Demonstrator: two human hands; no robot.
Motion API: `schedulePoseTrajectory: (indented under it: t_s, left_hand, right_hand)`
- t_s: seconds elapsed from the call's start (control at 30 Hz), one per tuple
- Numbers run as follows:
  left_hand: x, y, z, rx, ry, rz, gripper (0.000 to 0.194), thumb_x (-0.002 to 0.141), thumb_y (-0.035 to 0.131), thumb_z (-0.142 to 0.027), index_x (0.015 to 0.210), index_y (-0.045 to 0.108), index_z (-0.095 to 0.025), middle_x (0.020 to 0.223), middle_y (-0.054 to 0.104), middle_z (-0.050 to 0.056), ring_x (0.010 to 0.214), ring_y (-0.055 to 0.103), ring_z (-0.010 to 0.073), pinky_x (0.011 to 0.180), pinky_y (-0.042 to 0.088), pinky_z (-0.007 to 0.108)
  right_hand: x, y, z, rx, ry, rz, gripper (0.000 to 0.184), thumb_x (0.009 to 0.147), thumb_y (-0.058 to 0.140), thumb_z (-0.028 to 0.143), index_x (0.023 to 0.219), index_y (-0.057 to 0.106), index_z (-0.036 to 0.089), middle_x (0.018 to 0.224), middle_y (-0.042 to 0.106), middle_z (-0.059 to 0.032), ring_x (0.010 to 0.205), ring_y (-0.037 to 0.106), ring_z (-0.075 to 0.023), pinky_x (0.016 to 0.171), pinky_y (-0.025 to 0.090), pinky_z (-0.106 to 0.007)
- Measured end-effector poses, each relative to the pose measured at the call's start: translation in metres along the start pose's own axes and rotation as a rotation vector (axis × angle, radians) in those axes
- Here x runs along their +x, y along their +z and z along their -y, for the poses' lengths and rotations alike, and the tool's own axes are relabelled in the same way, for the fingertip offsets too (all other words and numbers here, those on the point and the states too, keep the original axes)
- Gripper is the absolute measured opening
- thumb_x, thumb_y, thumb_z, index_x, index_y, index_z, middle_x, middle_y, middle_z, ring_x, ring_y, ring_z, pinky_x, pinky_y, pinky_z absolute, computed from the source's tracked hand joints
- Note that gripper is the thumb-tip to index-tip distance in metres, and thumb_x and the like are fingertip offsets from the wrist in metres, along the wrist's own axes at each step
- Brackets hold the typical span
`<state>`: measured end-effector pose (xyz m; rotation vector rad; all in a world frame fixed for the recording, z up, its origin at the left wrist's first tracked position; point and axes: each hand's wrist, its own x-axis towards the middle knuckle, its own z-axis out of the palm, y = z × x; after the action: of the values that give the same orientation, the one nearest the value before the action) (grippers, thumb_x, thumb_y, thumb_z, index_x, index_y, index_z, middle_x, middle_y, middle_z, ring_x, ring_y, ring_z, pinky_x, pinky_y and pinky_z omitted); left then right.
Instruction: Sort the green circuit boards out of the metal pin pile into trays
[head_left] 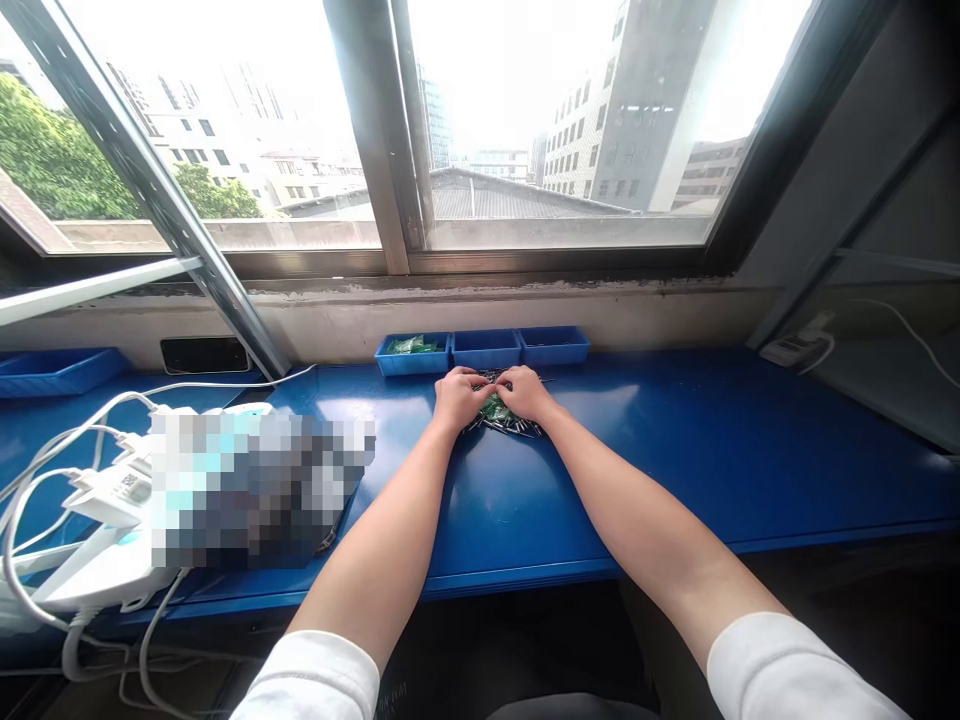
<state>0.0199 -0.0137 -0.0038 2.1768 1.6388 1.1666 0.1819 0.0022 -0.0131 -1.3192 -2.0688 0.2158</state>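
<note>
Both of my hands meet over a small pile of thin dark and silvery metal pieces, perhaps screws or pins. Green pieces with a glassy sheen lie among them. My left hand is at the pile's left side, its thumb and fingers pinched together. From the right, my right hand comes in with its fingers closed in a pinch too. The fingertips nearly touch each other. Whatever is between them is too small to make out. Part of the pile is hidden under the hands.
Behind the pile stand three blue bins; the left bin holds green pieces, beside the middle bin and right bin. White chargers and cables crowd the left of the blue table. A metal post rises near the window.
</note>
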Motion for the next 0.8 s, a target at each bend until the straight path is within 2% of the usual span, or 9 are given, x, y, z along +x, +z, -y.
schedulePoseTrajectory:
  t_s: [0.17, 0.27, 0.4, 0.57, 0.73, 0.8]
  left_hand:
    - [0.001, 0.0, -0.003, -0.119, 0.052, -0.049, 0.018, 0.079, 0.063, -0.04, 0.079, 0.076, -0.027, 0.091, 0.066, 0.002, 0.089, 0.062, 0.0165, 0.082, 0.047, 0.027]
    - [0.001, -0.002, -0.005, -0.138, 0.043, -0.078, 0.023, 0.083, 0.058, -0.041, 0.078, 0.075, -0.026, 0.087, 0.066, 0.001, 0.087, 0.062, 0.0153, 0.08, 0.046, 0.026]
    - [0.001, -0.004, -0.007, -0.11, 0.026, -0.095, 0.027, 0.085, 0.055, -0.042, 0.078, 0.075, -0.025, 0.085, 0.067, 0.001, 0.084, 0.062, 0.0144, 0.08, 0.044, 0.025]
    - [0.001, -0.006, -0.009, -0.009, -0.032, -0.049, 0.038, 0.089, 0.045, -0.049, 0.078, 0.072, -0.024, 0.087, 0.068, 0.002, 0.089, 0.062, 0.0161, 0.085, 0.043, 0.027]
    - [0.0, -0.007, -0.012, -0.075, -0.004, -0.047, 0.025, 0.088, 0.047, -0.037, 0.096, 0.066, -0.023, 0.097, 0.069, 0.001, 0.093, 0.061, 0.0157, 0.088, 0.043, 0.026]
    - [0.0, -0.007, -0.013, -0.105, 0.013, -0.047, 0.022, 0.087, 0.049, -0.033, 0.095, 0.066, -0.022, 0.096, 0.069, 0.001, 0.092, 0.062, 0.0158, 0.087, 0.043, 0.026]
  right_hand:
    - [-0.002, -0.004, 0.007, 0.106, -0.107, -0.028, 0.015, 0.078, 0.059, 0.01, 0.082, 0.07, 0.019, 0.084, 0.066, -0.0019, 0.085, 0.054, -0.0184, 0.079, 0.041, -0.027]
    - [-0.003, -0.007, 0.011, 0.124, -0.153, -0.053, 0.009, 0.083, 0.061, 0.015, 0.081, 0.07, 0.017, 0.079, 0.065, -0.003, 0.079, 0.055, -0.0172, 0.073, 0.041, -0.026]
    - [-0.004, -0.01, 0.013, 0.186, -0.125, -0.052, 0.016, 0.089, 0.06, 0.027, 0.082, 0.071, 0.017, 0.077, 0.065, -0.0032, 0.075, 0.056, -0.0162, 0.068, 0.04, -0.025]
    - [-0.003, -0.014, 0.013, 0.255, -0.059, -0.044, 0.011, 0.086, 0.061, 0.024, 0.085, 0.072, 0.019, 0.082, 0.068, -0.0009, 0.079, 0.058, -0.0155, 0.073, 0.042, -0.024]
    - [-0.003, -0.015, 0.013, 0.194, 0.013, -0.053, 0.022, 0.09, 0.054, 0.027, 0.077, 0.069, 0.018, 0.076, 0.066, -0.0014, 0.078, 0.057, -0.0159, 0.07, 0.04, -0.024]
    - [-0.003, -0.015, 0.014, 0.193, 0.005, -0.034, 0.027, 0.091, 0.05, 0.027, 0.073, 0.066, 0.017, 0.073, 0.065, -0.0012, 0.075, 0.057, -0.015, 0.069, 0.039, -0.023]
